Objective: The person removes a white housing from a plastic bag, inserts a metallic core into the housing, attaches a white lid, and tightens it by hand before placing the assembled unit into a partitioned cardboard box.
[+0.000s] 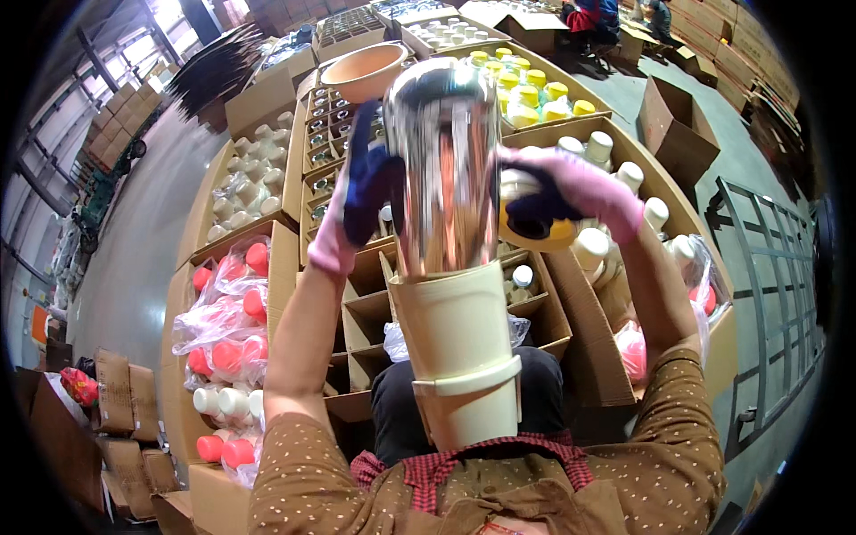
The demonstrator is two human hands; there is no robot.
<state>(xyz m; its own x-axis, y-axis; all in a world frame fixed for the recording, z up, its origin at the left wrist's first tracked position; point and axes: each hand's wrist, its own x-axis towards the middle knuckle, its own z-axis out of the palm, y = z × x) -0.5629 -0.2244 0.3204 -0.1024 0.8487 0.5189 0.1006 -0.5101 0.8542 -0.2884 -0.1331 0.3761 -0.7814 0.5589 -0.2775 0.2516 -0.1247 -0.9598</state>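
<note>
A shiny silver vacuum-flask liner stands upright in front of me, its lower end inside the mouth of a cream plastic flask shell. That shell leans against my body, between my knees, with a raised band round its lower part. My left hand, in a pink and dark blue glove, presses along the liner's left side. On the other side my right hand, gloved alike, bears on the liner with its fingertips. Just under it shows a yellow and white round piece; whether the hand touches it I cannot tell.
Beneath my hands stands a divided carton. Cartons of cream bottles, red-capped bottles and yellow-lidded bottles surround me. An orange basin rests on the far cartons. A metal rack lies at right. People sit at the far right.
</note>
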